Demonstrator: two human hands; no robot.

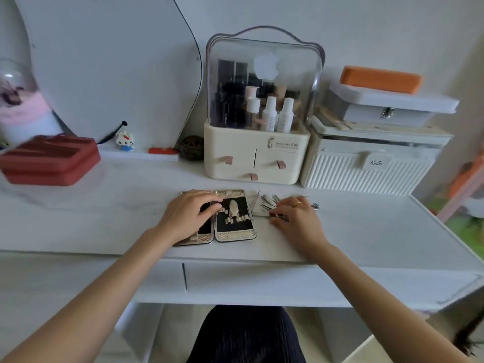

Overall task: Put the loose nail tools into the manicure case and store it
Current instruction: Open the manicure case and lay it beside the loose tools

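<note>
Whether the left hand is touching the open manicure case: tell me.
Touching. The head view shows the left hand resting flat on the left half of the open manicure case, its fingers lying across the dark lining.

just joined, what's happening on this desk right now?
A person sits at a white desk with a manicure case lying open flat. The left hand rests on the case's left half. The right hand is at a pile of loose nail tools just right of the case, fingers curled as if picking one up. The right half shows mostly empty holders, so the tools are not yet packed.
</note>
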